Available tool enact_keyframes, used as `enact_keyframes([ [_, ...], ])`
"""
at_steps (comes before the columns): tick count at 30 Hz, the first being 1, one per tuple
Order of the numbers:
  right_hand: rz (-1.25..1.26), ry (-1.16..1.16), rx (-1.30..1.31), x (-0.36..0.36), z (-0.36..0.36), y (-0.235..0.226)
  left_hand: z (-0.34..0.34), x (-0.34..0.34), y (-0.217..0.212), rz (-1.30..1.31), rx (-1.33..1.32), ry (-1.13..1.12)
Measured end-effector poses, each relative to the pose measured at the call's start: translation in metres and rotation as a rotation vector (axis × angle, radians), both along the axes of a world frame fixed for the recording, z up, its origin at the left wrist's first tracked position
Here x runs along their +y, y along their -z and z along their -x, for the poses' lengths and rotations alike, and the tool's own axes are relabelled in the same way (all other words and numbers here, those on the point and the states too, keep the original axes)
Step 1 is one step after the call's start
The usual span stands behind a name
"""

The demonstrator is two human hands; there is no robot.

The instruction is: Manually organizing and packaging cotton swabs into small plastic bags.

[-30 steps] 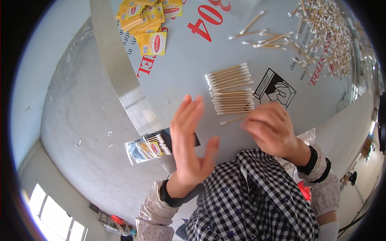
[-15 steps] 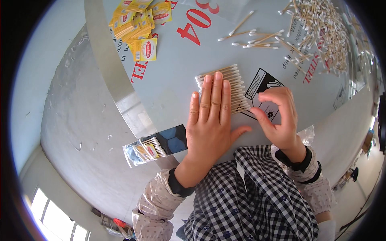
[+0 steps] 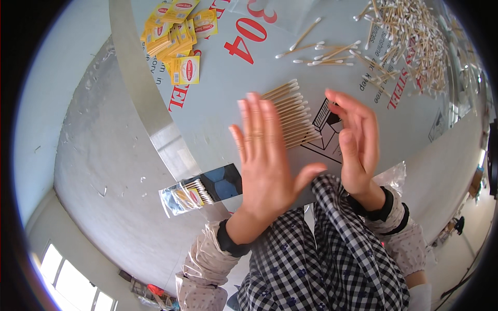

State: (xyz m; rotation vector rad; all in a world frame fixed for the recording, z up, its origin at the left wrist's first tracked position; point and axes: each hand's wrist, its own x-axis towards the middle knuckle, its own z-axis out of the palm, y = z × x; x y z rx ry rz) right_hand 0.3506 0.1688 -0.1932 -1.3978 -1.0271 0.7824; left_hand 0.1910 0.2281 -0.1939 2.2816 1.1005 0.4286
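Observation:
A neat row of wooden cotton swabs (image 3: 294, 115) lies side by side on the pale printed table sheet (image 3: 223, 98). My left hand (image 3: 267, 155) is flat with fingers spread, on the row's left end and covering part of it. Edge-on at the right end of the row is my right hand (image 3: 358, 142), its fingers straight and together. Neither hand holds anything.
A big loose heap of cotton swabs (image 3: 410, 36) lies at the back right, with a few stray swabs (image 3: 321, 54) before it. Yellow paper labels (image 3: 179, 36) are piled at the back left. A filled clear packet (image 3: 187, 196) sits by the table's metal edge (image 3: 140, 78).
My right hand has opened from a curled pinch to a flat upright palm beside the swabs. My left hand has stayed flat over the row, after dropping onto it a second ago.

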Motion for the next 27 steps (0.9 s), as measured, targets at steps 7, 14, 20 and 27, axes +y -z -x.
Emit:
enact_keyframes([
  [7, -0.057, 0.001, 0.258, 0.028, 0.029, 0.007, -0.006, 0.02, 0.005, 0.494, -0.894, -0.278],
  [14, -0.076, 0.014, 0.297, 0.039, 0.02, 0.01, -0.01, 0.021, 0.002, 0.458, -0.952, -0.229],
  [20, -0.091, -0.037, 0.266, 0.061, 0.016, 0.008, -0.023, 0.028, 0.002, 0.558, -1.06, -0.324],
  [27, -0.086, -0.031, 0.276, 0.053, 0.023, 0.007, -0.021, 0.022, 0.0, 0.59, -1.043, -0.277],
])
